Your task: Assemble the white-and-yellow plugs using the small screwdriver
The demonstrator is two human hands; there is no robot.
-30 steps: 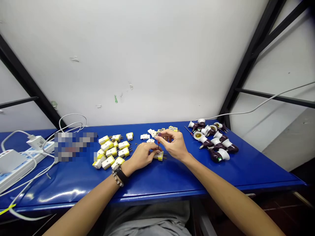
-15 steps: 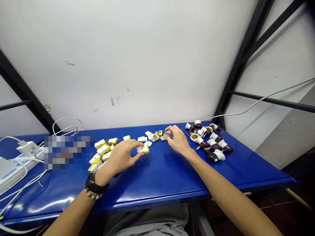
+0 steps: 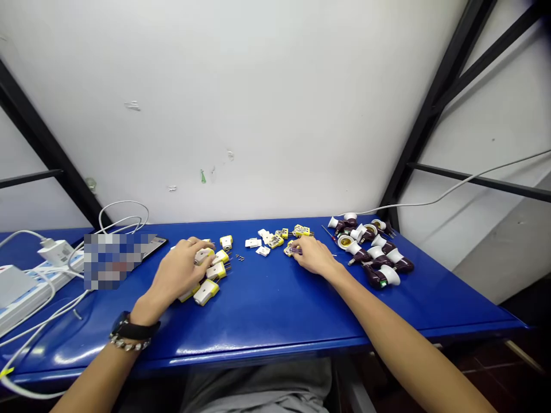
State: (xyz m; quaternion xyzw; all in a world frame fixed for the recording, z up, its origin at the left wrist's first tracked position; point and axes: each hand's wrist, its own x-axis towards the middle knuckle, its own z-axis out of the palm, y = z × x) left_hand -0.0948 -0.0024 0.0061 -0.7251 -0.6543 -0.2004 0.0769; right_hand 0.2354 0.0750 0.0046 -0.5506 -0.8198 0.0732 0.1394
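Note:
My left hand [image 3: 176, 271] rests on a pile of yellow-and-white plugs [image 3: 210, 269] at the table's middle left. Its fingers are curled round one plug [image 3: 202, 256] at the top of the pile. My right hand [image 3: 314, 257] lies further right with its fingertips closed on a small yellow plug part [image 3: 290, 250]. Loose white covers [image 3: 253, 242] and more yellow parts [image 3: 301, 230] lie just behind it. Tiny screws [image 3: 239, 257] sit between the two hands.
A heap of dark lamp sockets with white ends [image 3: 372, 249] lies to the right of my right hand. At the left are a white power strip [image 3: 26, 289], chargers, cables and a blurred flat object [image 3: 116, 258]. The blue table [image 3: 279, 310] ends close to my body.
My left hand carried a plug from the middle of the table leftwards to the plug pile. My right hand left that plug and dropped onto the loose yellow parts.

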